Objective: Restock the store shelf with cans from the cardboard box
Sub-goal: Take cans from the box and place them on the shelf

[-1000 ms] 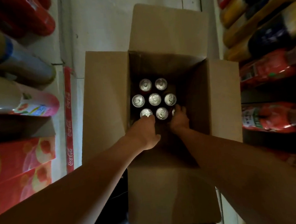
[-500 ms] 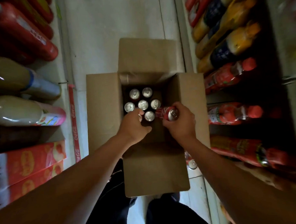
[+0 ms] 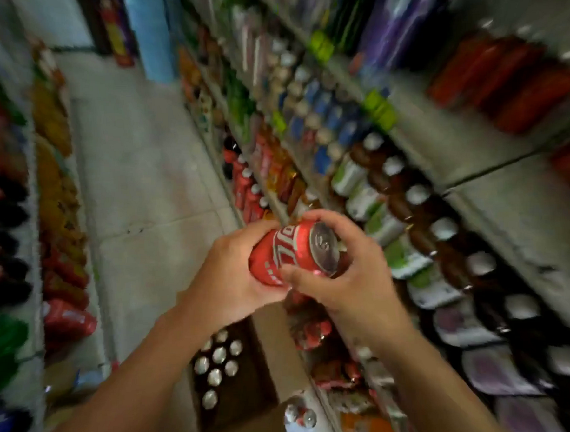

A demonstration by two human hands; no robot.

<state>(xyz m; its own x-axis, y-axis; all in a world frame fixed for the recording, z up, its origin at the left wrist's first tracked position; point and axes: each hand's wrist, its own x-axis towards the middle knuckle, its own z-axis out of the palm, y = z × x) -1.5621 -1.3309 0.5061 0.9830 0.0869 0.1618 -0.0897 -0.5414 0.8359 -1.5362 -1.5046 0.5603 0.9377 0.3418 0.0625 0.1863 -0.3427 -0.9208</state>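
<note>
A red can lies on its side in mid-air, its silver top facing right. My left hand grips its bottom end and my right hand curls round its top end. Below my arms stands the open cardboard box on the floor, with several silver can tops showing inside. The store shelf runs along the right, packed with bottles and cans; the picture is blurred.
A grey tiled aisle floor stretches ahead. Another shelf with snack bags and bottles lines the left. Bottles with white caps fill the right shelf near my hands. Red cans sit low on the right shelf.
Both hands rose out of the box with cans; now the two hands hold one red can at shelf height. My view swung up from the box toward the right shelf.
</note>
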